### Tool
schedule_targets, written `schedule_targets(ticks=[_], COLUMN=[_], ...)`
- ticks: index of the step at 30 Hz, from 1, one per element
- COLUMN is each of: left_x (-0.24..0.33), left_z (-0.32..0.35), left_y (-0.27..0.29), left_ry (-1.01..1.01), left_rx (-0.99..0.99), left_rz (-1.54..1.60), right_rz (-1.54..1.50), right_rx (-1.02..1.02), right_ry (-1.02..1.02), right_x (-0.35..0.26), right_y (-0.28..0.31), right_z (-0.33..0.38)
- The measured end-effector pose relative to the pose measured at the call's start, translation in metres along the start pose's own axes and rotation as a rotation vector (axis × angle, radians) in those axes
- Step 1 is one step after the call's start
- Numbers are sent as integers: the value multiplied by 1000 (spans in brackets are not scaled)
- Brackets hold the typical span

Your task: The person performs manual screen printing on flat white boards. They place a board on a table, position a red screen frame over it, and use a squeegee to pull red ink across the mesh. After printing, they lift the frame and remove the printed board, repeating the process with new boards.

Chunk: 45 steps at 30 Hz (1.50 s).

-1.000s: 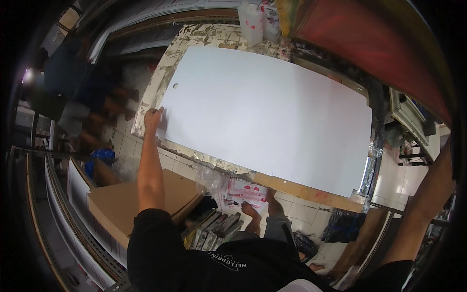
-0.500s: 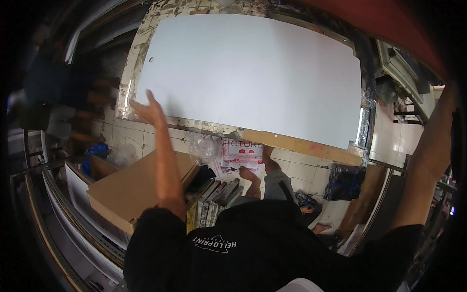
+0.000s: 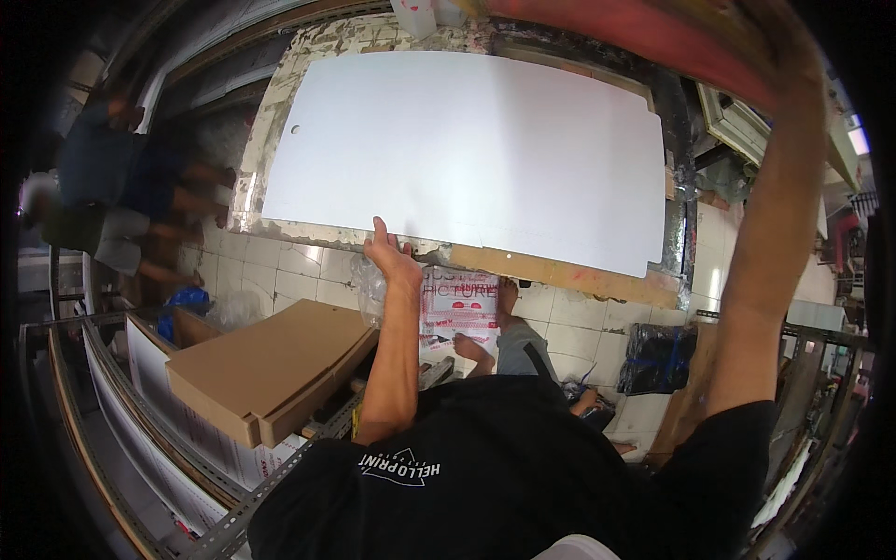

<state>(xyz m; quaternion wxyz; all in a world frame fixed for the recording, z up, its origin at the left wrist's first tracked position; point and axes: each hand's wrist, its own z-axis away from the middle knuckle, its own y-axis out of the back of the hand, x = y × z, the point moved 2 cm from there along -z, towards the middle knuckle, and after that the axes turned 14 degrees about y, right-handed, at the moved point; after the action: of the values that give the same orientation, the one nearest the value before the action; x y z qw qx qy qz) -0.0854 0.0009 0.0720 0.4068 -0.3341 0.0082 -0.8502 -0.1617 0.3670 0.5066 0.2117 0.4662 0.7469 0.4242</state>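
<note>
A large white sheet with a small round hole near its left end lies on a worn, paint-stained worktable. My left hand is at the table's near edge, by the sheet's lower border. Its fingers are apart, one pointing up, and it holds nothing. My right arm reaches far up to the right. There my right hand, dark and slightly blurred, is closed at the edge of a raised red screen frame. The frame tilts above the table's far right side; the fingertips there are hidden.
A brown cardboard stack lies at the lower left over a metal rack. Two people stand at the far left. A black wrapped bundle sits on the right, with printed plastic packaging under the table's near edge.
My left hand has moved right from the sheet's left end to the near edge. My right arm has swung inward and up, and the red frame has shifted upward in view.
</note>
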Motion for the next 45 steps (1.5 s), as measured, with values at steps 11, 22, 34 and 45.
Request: schedule_targets(ticks=[11, 22, 34, 45], left_x=[68, -41, -62, -62], left_z=[147, 18, -13, -12], left_y=[-99, 51, 65, 67], left_ry=[-544, -667, -906, -853], left_rx=[-1012, -427, -158, -144], left_rz=[69, -783, -1146, -1135], right_rz=[-122, -593, -237, -63], right_rx=[147, -269, -428, -252], right_ry=[65, -246, -254, -242], right_x=[-91, -124, -129, 26], right_y=[-59, -226, -287, -378], right_z=[118, 270, 307, 226])
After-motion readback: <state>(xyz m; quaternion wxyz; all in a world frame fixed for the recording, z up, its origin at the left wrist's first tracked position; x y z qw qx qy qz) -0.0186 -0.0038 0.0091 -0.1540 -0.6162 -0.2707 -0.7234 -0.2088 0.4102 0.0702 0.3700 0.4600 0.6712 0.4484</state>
